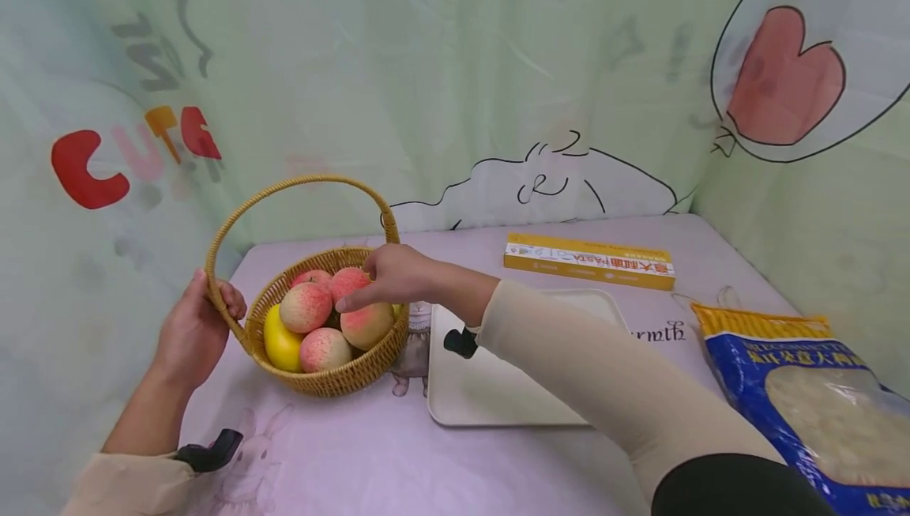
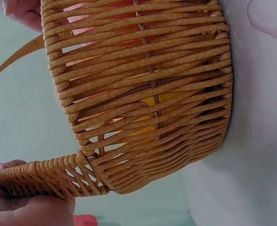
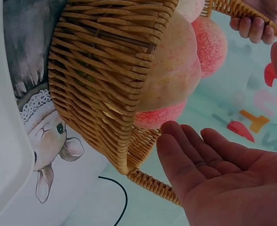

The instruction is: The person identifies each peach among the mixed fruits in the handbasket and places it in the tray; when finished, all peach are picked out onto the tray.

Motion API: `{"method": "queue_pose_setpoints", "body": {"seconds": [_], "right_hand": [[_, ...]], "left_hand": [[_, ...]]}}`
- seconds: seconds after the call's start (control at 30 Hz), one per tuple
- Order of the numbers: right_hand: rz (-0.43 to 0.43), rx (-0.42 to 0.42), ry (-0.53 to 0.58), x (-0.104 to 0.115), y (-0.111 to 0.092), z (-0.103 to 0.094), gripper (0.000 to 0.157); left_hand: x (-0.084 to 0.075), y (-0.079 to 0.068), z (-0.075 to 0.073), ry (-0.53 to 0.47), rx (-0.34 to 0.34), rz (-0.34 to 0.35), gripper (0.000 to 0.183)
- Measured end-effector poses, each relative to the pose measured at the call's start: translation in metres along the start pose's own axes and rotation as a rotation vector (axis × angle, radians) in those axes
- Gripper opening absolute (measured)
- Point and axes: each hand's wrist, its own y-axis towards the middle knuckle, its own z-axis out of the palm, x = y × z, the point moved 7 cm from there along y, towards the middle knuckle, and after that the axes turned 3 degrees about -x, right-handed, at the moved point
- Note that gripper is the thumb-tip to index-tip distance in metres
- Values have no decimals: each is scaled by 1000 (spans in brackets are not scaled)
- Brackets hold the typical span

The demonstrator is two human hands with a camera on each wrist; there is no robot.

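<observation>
A woven wicker basket (image 1: pixel 334 383) with a tall hooped handle (image 1: pixel 302 182) stands at the left of the table. It holds several pink-speckled peaches (image 1: pixel 306 307) and a yellow fruit (image 1: pixel 282 342), whose kind is hard to tell. My left hand (image 1: pixel 190 338) grips the handle low on its left side; the left wrist view shows the fingers wrapped round the woven strip. Over the basket's right part reaches my right hand (image 1: pixel 400 275). In the right wrist view its fingers (image 3: pixel 185 165) are extended and spread from the thumb, close to a peach (image 3: pixel 163 114), with nothing held.
A white tray (image 1: pixel 444 401) lies right of the basket, partly under my right forearm. Behind it is a yellow pasta box (image 1: pixel 590 261). A blue and yellow bag (image 1: pixel 753 358) with a clear window lies at the right. Printed curtains surround the table.
</observation>
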Motion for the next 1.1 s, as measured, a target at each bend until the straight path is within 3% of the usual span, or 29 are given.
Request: {"method": "queue_pose_setpoints", "body": {"seconds": [0.2,0.37,0.67,0.83,1.1], "right_hand": [[62,47,-73,1,10,2,49],[96,98,-99,-2,17,3,57],[112,166,-68,-8,31,19,51],[119,180,-108,-8,34,28,42],[104,179,-197,-7,35,29,43]], "left_hand": [[0,-1,1,4,9,13,42],[0,0,3,5,6,21,41],[0,-2,0,-40,11,21,41],[1,-5,-2,-34,14,7,40],[0,-1,0,-12,2,11,39]]}}
